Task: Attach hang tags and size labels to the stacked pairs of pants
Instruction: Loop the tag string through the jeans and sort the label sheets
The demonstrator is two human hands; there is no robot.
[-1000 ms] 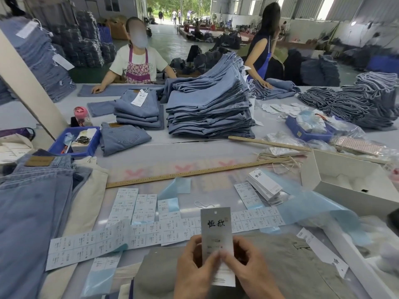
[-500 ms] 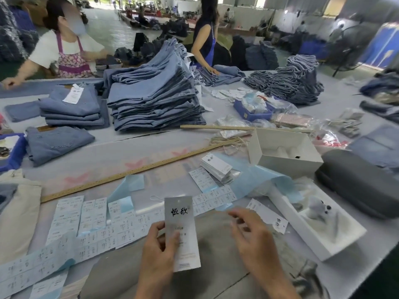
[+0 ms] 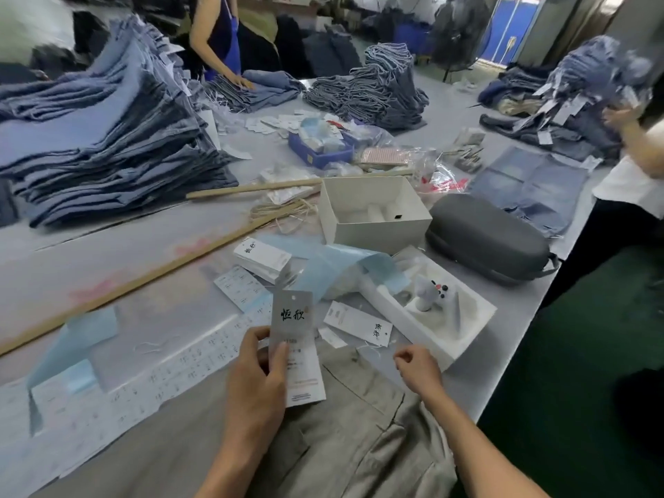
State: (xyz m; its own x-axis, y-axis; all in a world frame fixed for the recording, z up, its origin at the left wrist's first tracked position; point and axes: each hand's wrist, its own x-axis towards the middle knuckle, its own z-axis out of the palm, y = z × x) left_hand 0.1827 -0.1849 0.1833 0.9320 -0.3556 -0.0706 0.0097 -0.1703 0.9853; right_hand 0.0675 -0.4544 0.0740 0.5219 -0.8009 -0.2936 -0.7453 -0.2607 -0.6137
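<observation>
My left hand grips a white hang tag with black characters, held upright over grey-beige pants lying in front of me. My right hand hovers to the right above the pants, its fingers curled with thumb and forefinger pinched together; whether they hold a thread I cannot tell. Strips of size labels lie on the table to the left. Another hang tag lies flat just beyond the pants, and a small stack of hang tags sits further back.
A tagging tool rests in a white tray at right. Behind it stand an open white box and a grey case. A long wooden ruler crosses the table. A tall jeans stack is at left; other workers stand around.
My head turned right, shifting everything leftward in view. My right hand let go of the hang tag and moved away to the right, its fingers now curled; my left hand keeps holding the tag.
</observation>
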